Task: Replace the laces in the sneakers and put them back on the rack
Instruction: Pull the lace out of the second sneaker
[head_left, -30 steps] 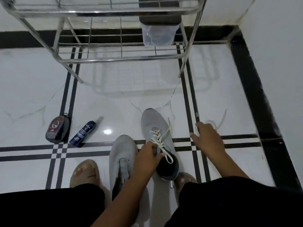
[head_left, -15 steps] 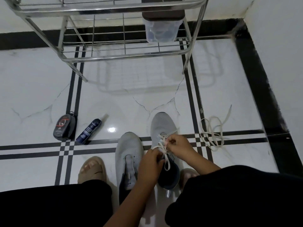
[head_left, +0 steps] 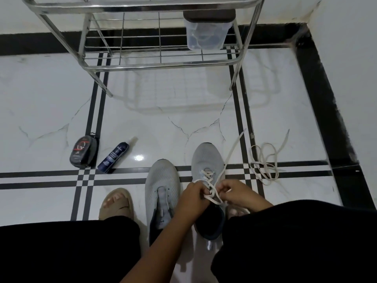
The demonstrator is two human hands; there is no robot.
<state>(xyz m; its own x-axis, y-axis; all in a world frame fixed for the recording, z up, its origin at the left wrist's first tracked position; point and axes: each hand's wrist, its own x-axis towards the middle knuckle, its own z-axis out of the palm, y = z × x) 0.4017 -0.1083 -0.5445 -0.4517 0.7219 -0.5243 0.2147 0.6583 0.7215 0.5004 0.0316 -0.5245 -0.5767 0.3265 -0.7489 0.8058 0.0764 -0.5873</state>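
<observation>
Lace end [head_left: 234, 144] now flung out; spare lace [head_left: 265, 162] beside.

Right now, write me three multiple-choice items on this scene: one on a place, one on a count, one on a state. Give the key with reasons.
1. Where does the loose lace lie?
A. on the floor right of the sneakers
B. on the rack
C. inside the left sneaker

2. How many grey sneakers are on the floor?
A. one
B. two
C. three

3. What state is the right sneaker in?
A. bare of lace
B. laced, with both hands on its lace
C. standing on the rack

Key: A, the lace coils on the tiles, right of both; B, the unlaced sneaker lies beside the laced one; B, the left hand and right hand pinch its lace.
</observation>
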